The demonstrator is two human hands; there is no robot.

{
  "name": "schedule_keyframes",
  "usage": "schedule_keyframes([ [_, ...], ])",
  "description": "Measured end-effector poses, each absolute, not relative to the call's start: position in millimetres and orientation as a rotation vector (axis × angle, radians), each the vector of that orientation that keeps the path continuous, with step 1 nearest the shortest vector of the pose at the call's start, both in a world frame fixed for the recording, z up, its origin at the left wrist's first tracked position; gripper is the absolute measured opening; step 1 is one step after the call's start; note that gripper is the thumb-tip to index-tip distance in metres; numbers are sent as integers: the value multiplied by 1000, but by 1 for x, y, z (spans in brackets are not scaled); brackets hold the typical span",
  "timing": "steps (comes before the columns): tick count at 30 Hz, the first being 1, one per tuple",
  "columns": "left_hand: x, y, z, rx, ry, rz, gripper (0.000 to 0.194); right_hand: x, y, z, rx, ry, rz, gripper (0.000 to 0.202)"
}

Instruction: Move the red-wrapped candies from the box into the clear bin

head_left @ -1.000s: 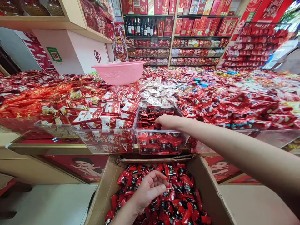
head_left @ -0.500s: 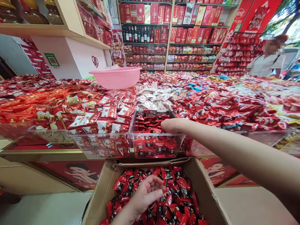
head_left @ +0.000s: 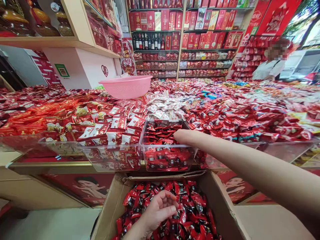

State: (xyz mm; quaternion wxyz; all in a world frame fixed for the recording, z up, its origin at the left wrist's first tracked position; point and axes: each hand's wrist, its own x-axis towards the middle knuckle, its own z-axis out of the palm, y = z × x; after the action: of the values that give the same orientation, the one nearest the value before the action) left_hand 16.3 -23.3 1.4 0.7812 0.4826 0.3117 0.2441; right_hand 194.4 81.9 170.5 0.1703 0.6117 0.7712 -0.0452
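Note:
My left hand (head_left: pixel 162 211) hovers over an open cardboard box (head_left: pixel 225 208) filled with small red-and-black wrapped candies (head_left: pixel 183 221). Its fingers are loosely curled, the thumb stands a little apart from them, and nothing shows in the hand. My right arm reaches forward to a clear plastic bin (head_left: pixel 143 146) on the counter. There my right hand (head_left: pixel 183 136) is bent down among the red candy packets (head_left: pixel 160 131) inside the bin. Its fingers are hidden from view, so whether they hold any packets does not show.
Left of the bin is another clear bin with red-and-white packets (head_left: pixel 120 138). White packets (head_left: pixel 162 105) lie behind it, and a pink plastic basket (head_left: pixel 126 88) rests on the heaped sweets. Shelves (head_left: pixel 156 30) of boxes and bottles line the back. A person (head_left: pixel 271 63) stands far right.
The view has tilted up slightly, so everything sits a little lower and to the right. Both hands keep nearly the same pose and place. The person at far right has shifted left.

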Motion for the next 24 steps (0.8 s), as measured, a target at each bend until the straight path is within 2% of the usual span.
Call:
schedule_keyframes([
  [5, 17, -24, 3, 1045, 676, 524, 26, 198, 78, 182, 1687, 2257, -39, 20],
  [9, 18, -24, 1, 1032, 657, 524, 27, 200, 95, 185, 1741, 2535, 310, 24],
  [13, 18, -23, -3, 1029, 648, 534, 27, 189, 121, 180, 1830, 2659, 581, 37],
  [15, 17, -22, -6, 1032, 636, 537, 27, 182, 131, 176, 1836, 2655, 574, 38],
  [19, 15, -22, -10, 1035, 605, 556, 28, 176, 141, 170, 1756, 2678, 534, 24],
  [24, 15, -22, -9, 1036, 604, 544, 28, 174, 142, 170, 1645, 2726, 482, 23],
])
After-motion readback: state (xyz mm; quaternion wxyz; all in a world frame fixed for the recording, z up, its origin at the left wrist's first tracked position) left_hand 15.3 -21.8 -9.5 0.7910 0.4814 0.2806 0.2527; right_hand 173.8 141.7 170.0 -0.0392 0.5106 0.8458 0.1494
